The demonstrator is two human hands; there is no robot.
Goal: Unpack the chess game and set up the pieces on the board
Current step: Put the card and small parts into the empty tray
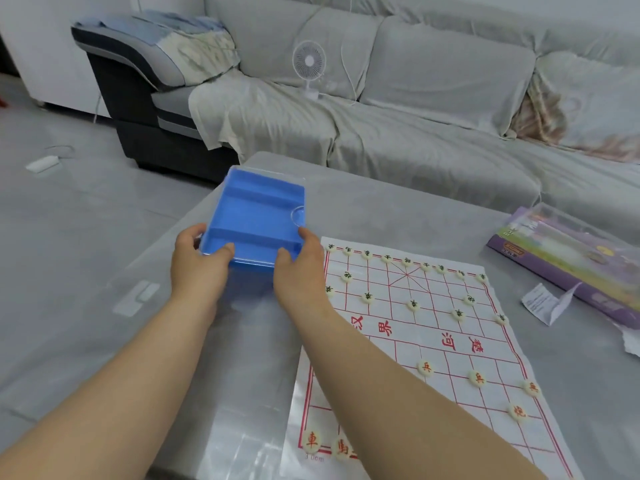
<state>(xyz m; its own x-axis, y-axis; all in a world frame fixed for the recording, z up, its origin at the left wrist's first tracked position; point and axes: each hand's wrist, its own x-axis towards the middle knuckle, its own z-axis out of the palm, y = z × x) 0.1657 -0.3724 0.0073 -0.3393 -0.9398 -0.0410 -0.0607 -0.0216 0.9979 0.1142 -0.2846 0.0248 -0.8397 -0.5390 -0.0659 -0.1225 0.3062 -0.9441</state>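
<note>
A blue plastic piece tray (256,213) with a clear lid is held tilted above the grey table, just left of the board. My left hand (199,263) grips its near left corner and my right hand (299,268) grips its near right edge. The tray's grooves hold no pieces. The paper board (429,344) with red grid lines lies flat at the right. Round cream pieces with dark characters (412,304) stand along its far rows. Cream pieces with red characters (478,377) stand on its near rows. My right forearm hides part of the board's near left side.
A purple box (568,268) in clear wrap and a folded paper slip (545,303) lie at the table's right. A clear plastic sheet (242,445) lies under my arms. A covered sofa (415,126) with a small white fan (309,64) stands behind the table.
</note>
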